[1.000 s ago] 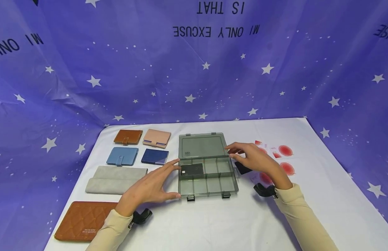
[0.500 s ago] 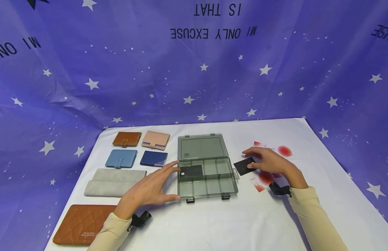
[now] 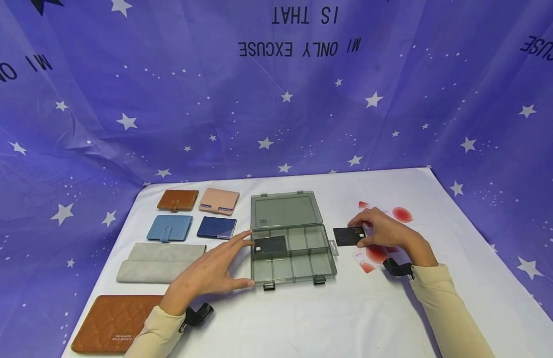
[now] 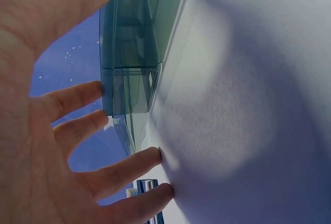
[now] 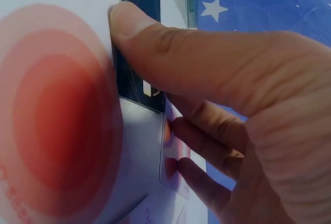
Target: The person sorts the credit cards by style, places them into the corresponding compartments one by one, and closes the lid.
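An open grey translucent divided box [image 3: 305, 266] lies in the middle, its lid [image 3: 287, 209] folded back. One black card [image 3: 272, 244] rests in its upper left compartments. My left hand [image 3: 214, 273] spreads its fingers along the box's left side, index fingertip and thumb tip right at the wall. In the left wrist view two fingertips [image 4: 98, 87] meet the box's end wall. My right hand [image 3: 386, 233] pinches a second black card [image 3: 347, 236] by its right end, just right of the box. The right wrist view shows the thumb along that card's edge.
Red-and-white cards [image 3: 403, 215] lie around and under my right hand. On the left sit a brown wallet [image 3: 178, 199], a pink one [image 3: 219, 200], a light blue one [image 3: 169, 227], a navy one [image 3: 216, 227], a grey folded case [image 3: 162, 256] and a quilted brown case [image 3: 115, 320].
My right hand has gone from beside the box's lid hinge rightward to the black card and taken hold of it; the card has turned straighter. My left hand stays at the box.
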Tool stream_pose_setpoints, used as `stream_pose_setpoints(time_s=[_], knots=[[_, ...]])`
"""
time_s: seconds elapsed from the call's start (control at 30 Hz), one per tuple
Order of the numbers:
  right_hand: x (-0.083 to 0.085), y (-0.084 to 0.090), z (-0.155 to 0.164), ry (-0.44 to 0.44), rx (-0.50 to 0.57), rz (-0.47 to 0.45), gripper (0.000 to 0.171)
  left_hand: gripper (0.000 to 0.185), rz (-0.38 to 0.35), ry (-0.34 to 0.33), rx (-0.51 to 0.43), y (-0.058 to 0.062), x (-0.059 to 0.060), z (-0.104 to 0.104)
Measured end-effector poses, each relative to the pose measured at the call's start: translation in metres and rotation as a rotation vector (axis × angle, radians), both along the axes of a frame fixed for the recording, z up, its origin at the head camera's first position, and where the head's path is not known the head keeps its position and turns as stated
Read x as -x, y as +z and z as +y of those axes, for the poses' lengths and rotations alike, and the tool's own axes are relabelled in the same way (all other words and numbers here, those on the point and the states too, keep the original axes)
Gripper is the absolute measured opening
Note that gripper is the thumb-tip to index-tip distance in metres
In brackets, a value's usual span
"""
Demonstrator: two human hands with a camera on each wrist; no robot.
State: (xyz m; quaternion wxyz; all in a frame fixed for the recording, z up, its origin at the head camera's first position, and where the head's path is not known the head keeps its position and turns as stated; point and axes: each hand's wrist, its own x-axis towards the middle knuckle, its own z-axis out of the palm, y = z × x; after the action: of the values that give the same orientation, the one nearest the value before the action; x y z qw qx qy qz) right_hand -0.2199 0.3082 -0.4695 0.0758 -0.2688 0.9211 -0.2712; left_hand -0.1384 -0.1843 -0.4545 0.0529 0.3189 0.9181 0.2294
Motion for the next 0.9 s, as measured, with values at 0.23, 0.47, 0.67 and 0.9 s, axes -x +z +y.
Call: stream_pose_setpoints(time_s=[0.23,0.47,0.67,0.9], knots=[[0.002,0.001,-0.001,-0.030,-0.011,0.021,0.046,0.089,0.001,0.000,-0.003,-0.001,0.000,-0.001],[0.004,0.000,0.007,-0.100,-0.015,0.056,0.033,0.089,-0.005,0.000,-0.002,0.000,0.000,0.000],[0.000,0.010,0.007,-0.140,0.056,0.069,0.019,0.090,-0.007,-0.001,-0.007,-0.001,0.000,0.000],[0.002,0.030,-0.025,-0.209,0.209,0.110,0.016,0.089,-0.009,0.009,0.004,-0.001,0.001,0.000]])
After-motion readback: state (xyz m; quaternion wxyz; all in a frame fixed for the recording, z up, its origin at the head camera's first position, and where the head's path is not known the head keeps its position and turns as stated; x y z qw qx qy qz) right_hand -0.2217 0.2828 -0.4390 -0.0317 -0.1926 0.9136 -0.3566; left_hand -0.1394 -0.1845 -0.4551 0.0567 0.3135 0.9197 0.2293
